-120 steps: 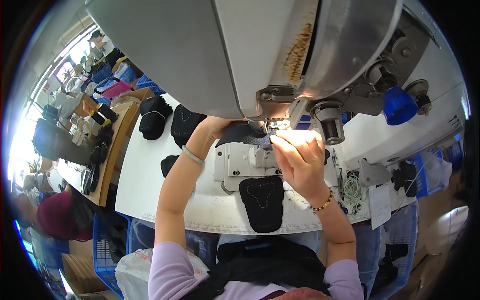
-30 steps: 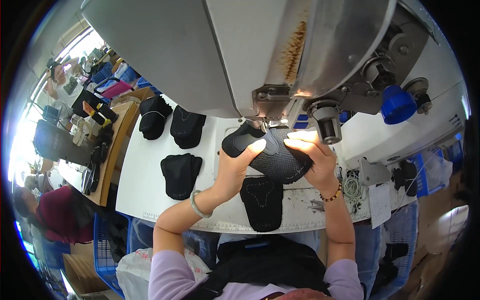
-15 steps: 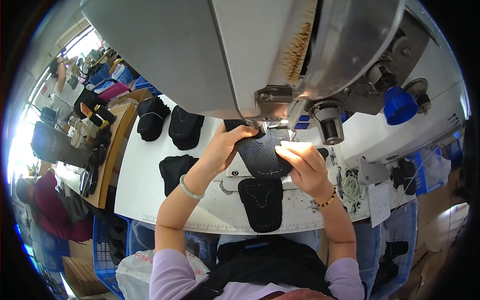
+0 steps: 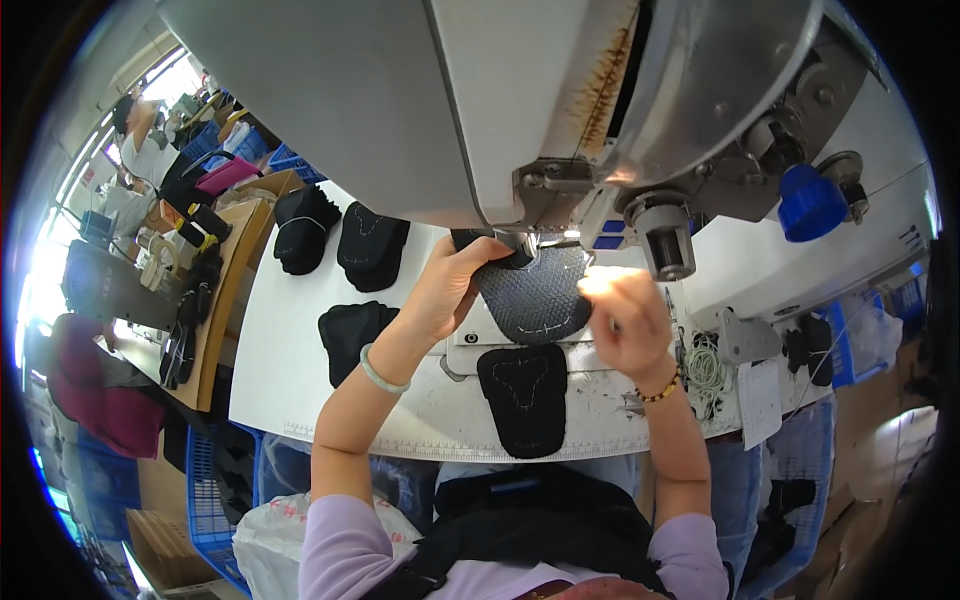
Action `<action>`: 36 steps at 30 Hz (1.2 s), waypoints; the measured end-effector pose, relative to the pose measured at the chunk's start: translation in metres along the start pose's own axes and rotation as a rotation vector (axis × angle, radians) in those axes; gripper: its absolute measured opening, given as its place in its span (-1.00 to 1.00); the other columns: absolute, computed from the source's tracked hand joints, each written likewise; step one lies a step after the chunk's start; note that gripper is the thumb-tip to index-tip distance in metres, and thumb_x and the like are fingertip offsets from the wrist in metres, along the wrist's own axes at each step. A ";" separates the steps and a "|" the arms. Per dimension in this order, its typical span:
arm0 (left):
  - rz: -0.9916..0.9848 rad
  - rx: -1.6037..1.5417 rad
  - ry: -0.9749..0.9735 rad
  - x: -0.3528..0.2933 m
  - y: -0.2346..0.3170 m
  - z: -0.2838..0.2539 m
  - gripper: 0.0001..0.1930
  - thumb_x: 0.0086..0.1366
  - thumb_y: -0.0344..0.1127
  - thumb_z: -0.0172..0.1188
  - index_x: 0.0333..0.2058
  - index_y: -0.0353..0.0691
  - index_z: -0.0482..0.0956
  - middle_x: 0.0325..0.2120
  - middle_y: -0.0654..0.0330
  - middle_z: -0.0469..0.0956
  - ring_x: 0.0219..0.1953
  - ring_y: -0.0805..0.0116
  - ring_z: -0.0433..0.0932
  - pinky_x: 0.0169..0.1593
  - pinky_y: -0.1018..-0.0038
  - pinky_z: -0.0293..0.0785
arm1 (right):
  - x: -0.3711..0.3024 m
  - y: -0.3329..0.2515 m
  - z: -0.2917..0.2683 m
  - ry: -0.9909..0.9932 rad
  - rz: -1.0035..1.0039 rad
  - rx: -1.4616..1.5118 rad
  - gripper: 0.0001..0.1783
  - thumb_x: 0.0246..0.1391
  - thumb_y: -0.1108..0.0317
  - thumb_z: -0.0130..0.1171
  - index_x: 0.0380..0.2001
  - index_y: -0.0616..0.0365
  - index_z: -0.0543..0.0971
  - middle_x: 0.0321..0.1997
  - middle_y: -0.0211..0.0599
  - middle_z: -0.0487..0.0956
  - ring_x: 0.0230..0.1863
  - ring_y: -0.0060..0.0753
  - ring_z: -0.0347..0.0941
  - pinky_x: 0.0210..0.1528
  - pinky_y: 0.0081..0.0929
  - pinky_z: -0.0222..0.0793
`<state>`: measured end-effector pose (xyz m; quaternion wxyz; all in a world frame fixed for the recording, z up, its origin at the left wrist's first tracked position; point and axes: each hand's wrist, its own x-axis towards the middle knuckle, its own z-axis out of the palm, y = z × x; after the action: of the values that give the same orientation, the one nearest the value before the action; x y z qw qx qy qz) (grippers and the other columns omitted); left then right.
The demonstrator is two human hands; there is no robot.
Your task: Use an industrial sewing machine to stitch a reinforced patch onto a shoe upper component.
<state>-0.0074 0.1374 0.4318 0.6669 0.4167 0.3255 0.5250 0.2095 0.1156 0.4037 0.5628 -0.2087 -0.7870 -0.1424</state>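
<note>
A black textured fabric pad (image 4: 535, 297) with pale stitch marks near its rounded end lies at the needle area of a sewing machine (image 4: 545, 195). My left hand (image 4: 447, 285) pinches the pad's left edge, thumb on top near the presser foot. My right hand (image 4: 630, 315) is at the pad's right edge, its fingers curled but smeared by motion, so their grip does not show. Nearer me lies another black pad (image 4: 523, 400) with a pale stitched outline. The machine head hides the far end of the pad I hold.
Stacks of black pads stand on the left of the white table (image 4: 275, 370), one a tied bundle (image 4: 305, 230). A tangle of pale cord (image 4: 706, 362) lies right of my right wrist. Blue crates (image 4: 215, 510) flank me below. Other people are at the far left.
The pad has turned slightly, its rounded end swinging right and away from me. My right hand has moved up and to the right; the left keeps its hold.
</note>
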 end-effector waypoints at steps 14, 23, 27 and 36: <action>0.262 -0.076 0.173 0.003 -0.003 -0.018 -0.85 0.28 -0.41 0.16 -0.24 -0.36 0.53 -0.30 0.21 0.58 -0.28 0.54 0.54 -0.15 0.62 0.47 | -0.033 0.032 -0.034 -0.541 0.831 -0.123 -0.77 -0.04 0.43 0.21 -0.36 0.30 0.40 -0.31 -0.14 0.41 -0.26 -0.07 0.37 -0.16 -0.32 0.31; 0.150 0.386 0.507 -0.095 0.040 -0.176 -0.74 0.22 -0.39 0.20 -0.17 -0.44 0.48 -0.39 0.14 0.58 -0.33 0.41 0.61 -0.26 0.60 0.55 | -0.048 0.021 -0.034 -0.613 0.908 -0.126 -0.76 -0.05 0.42 0.24 -0.38 0.35 0.44 -0.29 -0.12 0.41 -0.22 -0.09 0.35 -0.14 -0.31 0.28; -0.065 0.928 0.655 -0.107 0.008 -0.208 -0.69 0.08 -0.21 0.35 -0.42 -0.39 0.54 -0.58 0.19 0.52 -0.57 0.43 0.41 -0.46 0.49 0.35 | -0.050 0.023 -0.037 -0.598 0.861 -0.092 -0.80 -0.02 0.45 0.21 -0.42 0.36 0.44 -0.36 -0.11 0.41 -0.29 -0.10 0.36 -0.20 -0.33 0.29; 0.502 1.706 0.737 -0.092 -0.033 -0.109 -0.55 0.07 -0.27 0.30 -0.06 -0.28 0.46 -0.08 -0.03 0.41 -0.11 0.04 0.43 0.01 0.27 0.35 | -0.052 0.001 -0.030 -0.450 0.807 -0.366 -0.87 -0.01 0.51 0.16 -0.46 0.30 0.40 -0.38 -0.14 0.43 -0.37 -0.11 0.38 -0.31 -0.34 0.32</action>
<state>-0.1105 0.0678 0.3538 -0.1367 0.6277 0.6884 0.3368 0.2498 0.0941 0.3646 0.3432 -0.6177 -0.7075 -0.0005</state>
